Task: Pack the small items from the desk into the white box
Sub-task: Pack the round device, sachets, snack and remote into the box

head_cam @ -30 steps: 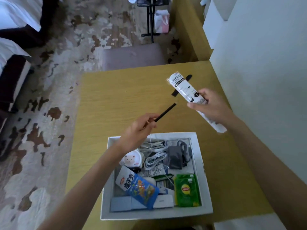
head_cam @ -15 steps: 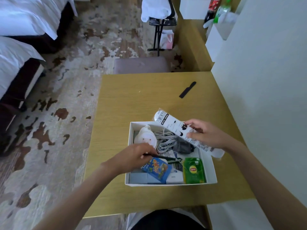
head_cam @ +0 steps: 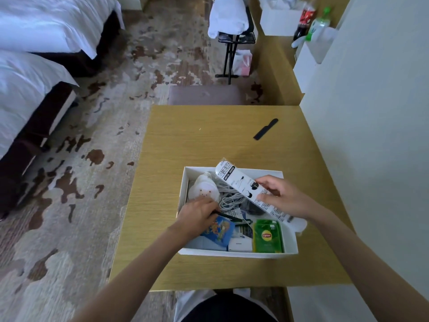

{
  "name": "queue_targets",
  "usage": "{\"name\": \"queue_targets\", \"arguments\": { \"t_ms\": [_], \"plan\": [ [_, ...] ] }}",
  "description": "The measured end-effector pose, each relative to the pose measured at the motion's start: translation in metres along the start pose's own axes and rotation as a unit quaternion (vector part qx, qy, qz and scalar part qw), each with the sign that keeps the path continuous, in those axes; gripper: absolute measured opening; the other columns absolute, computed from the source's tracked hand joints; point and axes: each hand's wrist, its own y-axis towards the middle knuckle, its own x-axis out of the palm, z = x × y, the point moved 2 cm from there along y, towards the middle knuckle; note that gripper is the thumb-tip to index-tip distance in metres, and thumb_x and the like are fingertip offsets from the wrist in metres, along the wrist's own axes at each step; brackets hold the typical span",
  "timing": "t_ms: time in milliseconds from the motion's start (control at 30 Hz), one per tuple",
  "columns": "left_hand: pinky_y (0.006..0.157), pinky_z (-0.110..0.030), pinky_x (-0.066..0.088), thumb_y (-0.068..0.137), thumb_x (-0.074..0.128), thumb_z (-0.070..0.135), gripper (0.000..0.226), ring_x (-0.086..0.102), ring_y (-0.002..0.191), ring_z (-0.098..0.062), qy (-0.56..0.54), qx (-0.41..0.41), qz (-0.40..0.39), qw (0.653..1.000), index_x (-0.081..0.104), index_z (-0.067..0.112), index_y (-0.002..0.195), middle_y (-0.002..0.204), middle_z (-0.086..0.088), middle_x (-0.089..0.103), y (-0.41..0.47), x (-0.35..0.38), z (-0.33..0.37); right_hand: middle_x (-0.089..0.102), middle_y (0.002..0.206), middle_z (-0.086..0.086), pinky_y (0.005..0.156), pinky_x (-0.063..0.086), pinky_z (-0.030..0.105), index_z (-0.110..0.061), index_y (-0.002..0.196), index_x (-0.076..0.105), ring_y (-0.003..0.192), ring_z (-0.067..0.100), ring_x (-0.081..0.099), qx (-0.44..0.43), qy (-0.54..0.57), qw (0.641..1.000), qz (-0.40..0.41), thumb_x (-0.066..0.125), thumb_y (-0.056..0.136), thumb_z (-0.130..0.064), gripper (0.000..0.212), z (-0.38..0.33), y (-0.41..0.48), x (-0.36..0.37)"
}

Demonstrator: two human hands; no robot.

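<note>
Both hands had dropped to the white cardboard box (head_cam: 239,254) since a second before: left hand (head_cam: 197,214) pinched a thin black stick (head_cam: 229,216) inside, right hand (head_cam: 282,198) clamped a long white printed packet (head_cam: 239,182) above it. Green sachet (head_cam: 268,235) read "Lipton".

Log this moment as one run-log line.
left hand: holds black pen in white box | right hand: holds long white packet over box | flat black item: on desk, unpacked

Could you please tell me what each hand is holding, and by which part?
The right hand grips the long white packet around its middle; the left hand pinches the thin black stick at one end.
</note>
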Motion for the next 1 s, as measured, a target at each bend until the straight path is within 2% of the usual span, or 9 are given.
{"name": "queue_targets", "arguments": {
  "t_ms": [100, 267, 400, 467, 567, 633, 733, 833, 1000],
  "plan": [
    [0.094, -0.037, 0.045, 0.092, 0.051, 0.033, 0.026, 0.05, 0.116, -0.018, 0.044, -0.009, -0.014, 0.999, 0.059, 0.02, 0.113, 0.117, 0.002, 0.061, 0.006, 0.002, -0.001, 0.066, 0.111, -0.021, 0.083, 0.057, 0.028, -0.044, 0.114, 0.052, 0.098, -0.008, 0.063, 0.0, -0.021, 1.0, -0.007, 0.062, 0.091, -0.021, 0.033, 0.004, -0.002, -0.002],
    [0.094, -0.036, 0.044, 0.09, 0.052, 0.036, 0.034, 0.049, 0.116, -0.02, 0.104, 0.015, -0.03, 0.994, 0.055, 0.018, 0.119, 0.126, 0.0, 0.056, -0.001, -0.001, -0.011, 0.062, 0.114, -0.022, 0.066, 0.055, 0.016, -0.043, 0.113, 0.052, 0.096, -0.008, 0.064, -0.006, -0.066, 0.997, -0.042, 0.063, 0.09, -0.02, 0.034, 0.011, -0.007, -0.006],
    [0.102, -0.041, 0.04, 0.079, 0.068, 0.031, 0.044, 0.054, 0.113, -0.025, 0.22, 0.079, -0.035, 0.972, 0.058, 0.014, 0.118, 0.123, -0.006, 0.06, -0.006, -0.012, -0.013, 0.056, 0.13, -0.014, 0.093, 0.051, 0.028, -0.034, 0.122, 0.053, 0.119, 0.004, 0.053, 0.007, -0.125, 0.987, -0.098, 0.064, 0.089, -0.027, 0.036, 0.015, -0.005, 0.002],
    [0.103, -0.043, 0.042, 0.073, 0.074, 0.022, 0.045, 0.056, 0.113, -0.026, 0.211, 0.071, -0.011, 0.975, 0.06, 0.013, 0.115, 0.121, -0.009, 0.062, -0.008, -0.023, -0.015, 0.058, 0.127, -0.011, 0.094, 0.05, 0.029, -0.033, 0.121, 0.054, 0.116, 0.007, 0.056, -0.001, -0.145, 0.981, -0.129, 0.064, 0.089, -0.026, 0.034, 0.013, 0.0, 0.012],
    [0.09, -0.047, 0.053, 0.077, 0.065, 0.005, 0.036, 0.057, 0.113, -0.03, 0.109, 0.027, 0.089, 0.99, 0.062, 0.01, 0.112, 0.123, -0.013, 0.061, -0.014, -0.042, -0.023, 0.062, 0.112, -0.014, 0.085, 0.051, 0.025, -0.031, 0.12, 0.057, 0.102, 0.005, 0.059, -0.024, -0.179, 0.97, -0.162, 0.065, 0.088, -0.025, 0.034, 0.005, 0.01, 0.034],
    [0.076, -0.046, 0.057, 0.085, 0.05, 0.007, 0.03, 0.054, 0.113, -0.03, 0.024, -0.023, 0.132, 0.991, 0.06, 0.008, 0.114, 0.125, -0.013, 0.058, -0.019, -0.052, -0.031, 0.062, 0.111, -0.017, 0.084, 0.05, 0.022, -0.031, 0.121, 0.06, 0.098, 0.001, 0.058, -0.037, -0.184, 0.966, -0.179, 0.067, 0.086, -0.024, 0.037, -0.001, 0.018, 0.055],
    [0.066, -0.042, 0.057, 0.089, 0.049, 0.005, 0.03, 0.051, 0.113, -0.024, -0.024, -0.062, 0.138, 0.988, 0.058, 0.01, 0.117, 0.128, -0.007, 0.054, -0.02, -0.052, -0.043, 0.067, 0.108, -0.008, 0.084, 0.055, 0.031, -0.028, 0.12, 0.063, 0.092, 0.007, 0.063, -0.056, -0.187, 0.957, -0.215, 0.068, 0.085, -0.026, 0.035, -0.008, 0.027, 0.091],
    [0.065, -0.041, 0.057, 0.089, 0.052, 0.007, 0.03, 0.053, 0.113, -0.022, -0.053, -0.082, 0.123, 0.988, 0.056, 0.012, 0.119, 0.127, -0.004, 0.054, -0.014, -0.049, -0.049, 0.057, 0.106, -0.003, 0.083, 0.051, 0.038, -0.025, 0.119, 0.065, 0.094, 0.016, 0.054, -0.104, -0.296, 0.926, -0.21, 0.064, 0.088, -0.036, 0.032, -0.006, 0.031, 0.111],
    [0.058, -0.041, 0.055, 0.089, 0.05, 0.009, 0.026, 0.055, 0.104, -0.024, -0.001, -0.086, 0.132, 0.988, 0.055, 0.009, 0.115, 0.118, -0.006, 0.058, 0.007, -0.053, -0.053, 0.052, 0.107, -0.007, 0.072, 0.041, 0.024, -0.026, 0.123, 0.061, 0.094, 0.008, 0.049, -0.13, -0.275, 0.937, -0.17, 0.057, 0.091, -0.041, 0.036, -0.013, 0.04, 0.094]
  ]
}}
